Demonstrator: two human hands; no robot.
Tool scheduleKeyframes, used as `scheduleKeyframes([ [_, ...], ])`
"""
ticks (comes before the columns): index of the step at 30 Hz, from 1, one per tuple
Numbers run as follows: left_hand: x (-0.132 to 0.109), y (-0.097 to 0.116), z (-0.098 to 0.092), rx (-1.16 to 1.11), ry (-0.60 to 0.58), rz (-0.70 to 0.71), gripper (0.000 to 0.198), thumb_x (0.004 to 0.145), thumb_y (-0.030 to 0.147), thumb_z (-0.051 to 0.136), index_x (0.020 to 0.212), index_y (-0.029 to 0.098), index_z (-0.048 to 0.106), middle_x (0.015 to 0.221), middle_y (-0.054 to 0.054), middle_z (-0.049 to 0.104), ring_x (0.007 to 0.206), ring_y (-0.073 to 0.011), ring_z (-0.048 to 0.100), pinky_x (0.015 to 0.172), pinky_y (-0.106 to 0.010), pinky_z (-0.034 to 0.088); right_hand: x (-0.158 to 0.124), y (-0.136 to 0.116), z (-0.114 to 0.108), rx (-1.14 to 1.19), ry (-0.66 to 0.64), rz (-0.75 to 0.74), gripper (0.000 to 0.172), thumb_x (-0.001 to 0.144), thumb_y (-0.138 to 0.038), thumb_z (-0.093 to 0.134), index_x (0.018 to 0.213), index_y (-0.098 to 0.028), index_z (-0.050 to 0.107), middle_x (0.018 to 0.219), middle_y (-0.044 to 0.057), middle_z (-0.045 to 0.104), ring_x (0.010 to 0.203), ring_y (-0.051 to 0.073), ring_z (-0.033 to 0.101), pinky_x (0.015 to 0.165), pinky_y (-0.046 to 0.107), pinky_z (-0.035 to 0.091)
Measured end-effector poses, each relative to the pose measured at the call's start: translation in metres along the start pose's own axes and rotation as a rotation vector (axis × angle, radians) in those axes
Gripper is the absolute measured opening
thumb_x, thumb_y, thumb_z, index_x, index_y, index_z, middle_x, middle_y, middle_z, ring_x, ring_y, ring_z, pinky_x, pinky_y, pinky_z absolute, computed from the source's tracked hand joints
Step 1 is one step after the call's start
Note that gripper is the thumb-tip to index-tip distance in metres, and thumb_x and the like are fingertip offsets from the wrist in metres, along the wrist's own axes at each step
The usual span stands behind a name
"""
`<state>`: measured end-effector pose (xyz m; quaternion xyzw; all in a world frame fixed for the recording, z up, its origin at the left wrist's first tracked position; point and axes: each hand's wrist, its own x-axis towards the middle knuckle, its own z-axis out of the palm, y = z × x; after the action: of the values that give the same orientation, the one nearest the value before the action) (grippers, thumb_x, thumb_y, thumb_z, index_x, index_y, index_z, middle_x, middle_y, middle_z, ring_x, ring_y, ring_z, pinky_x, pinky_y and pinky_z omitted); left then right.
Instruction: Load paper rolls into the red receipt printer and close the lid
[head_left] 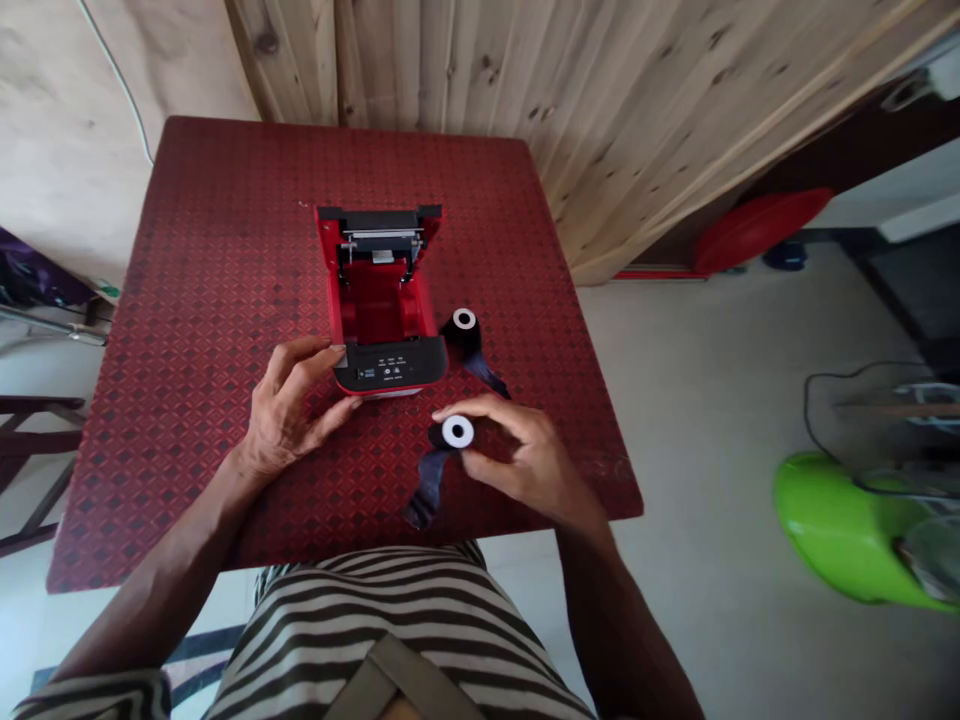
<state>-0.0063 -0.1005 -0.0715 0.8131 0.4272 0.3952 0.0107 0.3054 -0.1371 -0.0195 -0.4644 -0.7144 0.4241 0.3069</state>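
Note:
A red and black label printer (pixel 391 366) stands on the table with its lid raised at the back, and its red inner bay looks empty. My left hand (pixel 289 405) grips its front left corner, fingers on the black panel's edge and thumb by the front face. Between the thumb and fingers of my right hand (pixel 529 450) is a black ribbon roll (pixel 457 431) with a white core end. Its loose dark tail hangs toward the table's front edge. A second ribbon roll (pixel 464 319), similar, rests right of the printer with its tail trailing forward.
The red patterned table (pixel 202 250) meets a wooden plank wall (pixel 450 60) at the back. A dark wooden chair (pixel 37 440) stands at the left. On the floor at the right are a green stool or tub (pixel 832 530) and a red round object (pixel 761 232).

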Motion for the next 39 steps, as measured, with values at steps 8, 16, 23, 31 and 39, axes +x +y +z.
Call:
scheduleKeyframes([
  [8,0.002,0.001,0.000,-0.041,0.032,0.013,0.064,0.089,0.037,0.085,0.146,0.024,0.058,0.129,-0.012,0.068,0.119,-0.0256,0.070,0.103,-0.040,0.063,-0.010,0.034,0.041,0.001,0.016,0.097,0.039,0.082,-0.014,0.069,0.119,-0.025,0.074,0.111,0.002,0.083,0.087,0.017,0.077,0.083,0.034,0.062],
  [16,0.002,0.002,0.000,-0.037,0.032,-0.002,0.061,0.091,0.039,0.083,0.145,0.026,0.058,0.128,-0.012,0.069,0.117,-0.0263,0.071,0.101,-0.043,0.065,0.022,0.043,-0.044,-0.040,0.369,0.088,0.013,0.097,-0.030,0.069,0.103,-0.026,0.080,0.091,0.002,0.083,0.078,0.017,0.076,0.076,0.035,0.062],
  [23,0.001,0.001,0.001,-0.041,0.025,-0.015,0.060,0.091,0.039,0.082,0.144,0.026,0.058,0.128,-0.012,0.070,0.118,-0.0267,0.071,0.100,-0.043,0.065,0.098,0.107,-0.049,-0.081,0.134,0.086,0.050,0.084,-0.022,0.076,0.134,-0.021,0.073,0.129,0.009,0.080,0.108,0.022,0.077,0.098,0.044,0.060],
  [31,0.000,0.002,0.001,-0.045,0.019,-0.023,0.062,0.090,0.040,0.083,0.145,0.026,0.058,0.129,-0.011,0.069,0.117,-0.0248,0.072,0.100,-0.039,0.065,0.110,0.096,-0.037,-0.130,0.078,0.000,0.034,0.080,-0.027,0.082,0.114,-0.023,0.079,0.115,0.006,0.081,0.109,0.025,0.073,0.102,0.047,0.055],
  [39,-0.001,0.006,0.002,-0.037,-0.009,-0.052,0.057,0.095,0.044,0.078,0.145,0.026,0.056,0.128,-0.010,0.069,0.117,-0.0236,0.072,0.100,-0.039,0.065,0.073,-0.024,-0.085,-0.278,0.046,-0.310,0.043,0.095,-0.027,0.074,0.137,-0.033,0.069,0.121,0.003,0.078,0.107,0.025,0.075,0.098,0.045,0.059],
])
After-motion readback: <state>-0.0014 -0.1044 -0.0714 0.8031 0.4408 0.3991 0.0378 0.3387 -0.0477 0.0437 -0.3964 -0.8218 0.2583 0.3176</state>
